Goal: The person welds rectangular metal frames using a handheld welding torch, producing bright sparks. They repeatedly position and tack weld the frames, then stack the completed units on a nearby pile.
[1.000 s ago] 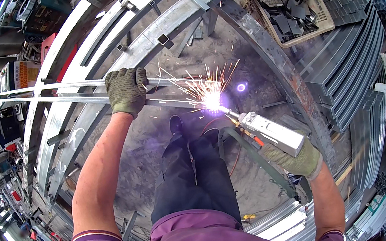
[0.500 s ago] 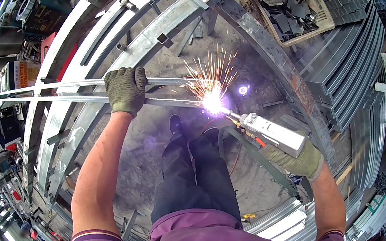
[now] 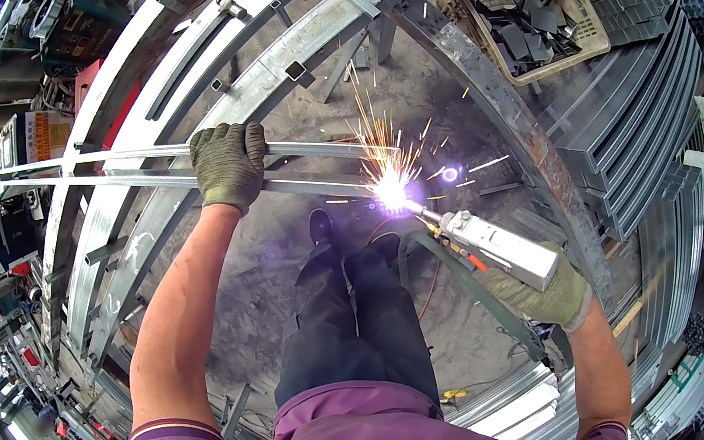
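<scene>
My left hand (image 3: 229,167), in a green knitted glove, is closed over a narrow metal frame (image 3: 148,179) of two slim rails lying side by side. In my gloved right hand (image 3: 554,294) is a boxy silver-white welding gun (image 3: 504,248), with a hose and cables trailing from it. Its thin nozzle (image 3: 426,214) points up and left at the frame's right end. A white-violet glare (image 3: 390,189) burns there and hides the rail ends and the nozzle's tip. Orange sparks (image 3: 382,144) spray upward and sideways from it.
Large steel beams (image 3: 291,54) lie beneath the frame's left part. A plastic crate (image 3: 595,33) of dark metal pieces stands at the upper right, beside stacked steel profiles (image 3: 631,137). My legs (image 3: 341,331) and the concrete floor (image 3: 242,305) are below.
The glare and the nozzle have shifted slightly right and down along the frame's end. The sparks now fly in a narrower, more scattered spray. My left hand has hardly moved.
</scene>
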A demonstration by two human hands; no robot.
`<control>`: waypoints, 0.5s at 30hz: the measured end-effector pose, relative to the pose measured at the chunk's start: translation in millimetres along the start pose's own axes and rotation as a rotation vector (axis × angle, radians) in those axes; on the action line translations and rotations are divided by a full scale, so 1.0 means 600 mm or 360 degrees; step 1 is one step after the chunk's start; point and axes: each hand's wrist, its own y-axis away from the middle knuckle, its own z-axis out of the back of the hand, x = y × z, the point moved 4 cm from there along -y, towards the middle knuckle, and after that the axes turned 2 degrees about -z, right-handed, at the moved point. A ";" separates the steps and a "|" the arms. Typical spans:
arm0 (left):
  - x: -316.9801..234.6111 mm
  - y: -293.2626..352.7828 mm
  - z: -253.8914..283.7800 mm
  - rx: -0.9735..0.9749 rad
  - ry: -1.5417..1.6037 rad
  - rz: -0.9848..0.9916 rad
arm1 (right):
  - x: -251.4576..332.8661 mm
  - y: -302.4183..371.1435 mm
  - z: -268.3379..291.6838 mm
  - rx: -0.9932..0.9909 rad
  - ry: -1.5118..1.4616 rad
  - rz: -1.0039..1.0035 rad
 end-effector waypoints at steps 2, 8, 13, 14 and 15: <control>-0.001 -0.001 0.001 0.0020 -0.0002 0.0005 | 0.004 0.000 0.001 -0.0034 -0.0034 0.0019; 0.001 -0.003 -0.003 0.0014 -0.0029 -0.0015 | 0.019 -0.001 -0.008 -0.0228 -0.0006 0.0044; -0.009 0.000 0.007 -0.0092 0.0058 -0.0097 | -0.020 0.006 -0.052 -0.0099 0.0126 -0.0517; -0.009 0.000 0.006 -0.0091 0.0065 -0.0105 | -0.029 0.011 -0.065 -0.0035 0.0210 -0.0579; -0.009 -0.001 0.006 -0.0090 0.0072 -0.0112 | -0.032 0.021 -0.075 -0.0152 0.0154 -0.0571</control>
